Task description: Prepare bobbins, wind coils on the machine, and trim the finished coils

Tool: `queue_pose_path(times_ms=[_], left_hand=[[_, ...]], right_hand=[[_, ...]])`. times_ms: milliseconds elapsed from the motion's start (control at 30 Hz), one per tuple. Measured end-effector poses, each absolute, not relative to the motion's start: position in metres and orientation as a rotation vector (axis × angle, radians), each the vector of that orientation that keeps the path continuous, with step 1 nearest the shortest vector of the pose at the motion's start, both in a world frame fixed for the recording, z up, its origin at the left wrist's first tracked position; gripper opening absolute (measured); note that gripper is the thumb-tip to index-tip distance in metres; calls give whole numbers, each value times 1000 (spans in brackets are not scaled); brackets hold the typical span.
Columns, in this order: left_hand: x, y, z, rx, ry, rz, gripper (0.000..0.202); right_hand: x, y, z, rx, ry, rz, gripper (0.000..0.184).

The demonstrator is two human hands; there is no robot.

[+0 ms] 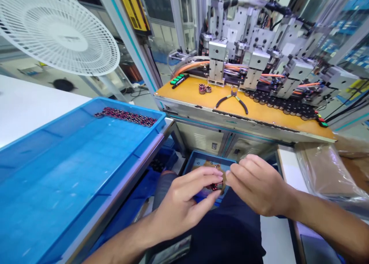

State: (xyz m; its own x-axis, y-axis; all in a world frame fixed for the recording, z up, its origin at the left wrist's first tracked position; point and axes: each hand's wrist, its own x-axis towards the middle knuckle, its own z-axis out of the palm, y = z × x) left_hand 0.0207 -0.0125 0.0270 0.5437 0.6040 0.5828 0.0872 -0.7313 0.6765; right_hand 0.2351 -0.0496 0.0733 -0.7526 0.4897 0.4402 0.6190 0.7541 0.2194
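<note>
My left hand [184, 202] and my right hand [256, 185] meet above my lap, fingers pinched together around a small dark coil part with red windings [216, 186]. Both hands touch it from opposite sides. Under them a small blue tray [198, 158] with brown material in it rests on my lap. A large blue tray [57, 171] lies at my left, with a row of several similar red-wound coils [127, 116] along its far edge.
An orange-topped machine bench [259, 112] stands ahead with pliers [233, 99], two loose coils [204, 88], markers [178, 80] and a row of dark parts [288, 106]. A white fan [57, 29] hangs upper left. A plastic-wrapped bundle [325, 167] lies at right.
</note>
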Motion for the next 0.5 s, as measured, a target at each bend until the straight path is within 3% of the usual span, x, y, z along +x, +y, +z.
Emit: queue_pose_path(times_ms=[233, 300, 400, 500], left_hand=[[9, -14, 19, 2079, 508, 1212, 27], [8, -14, 17, 2050, 520, 1262, 28], [8, -12, 15, 2004, 580, 1337, 29], [9, -10, 13, 1977, 638, 1373, 29]], right_hand=[[230, -39, 78, -1286, -2194, 1110, 34], [236, -14, 88, -1403, -2092, 984, 29], [244, 46, 97, -1745, -1830, 180, 25], [241, 111, 93, -1972, -1668, -11, 58]])
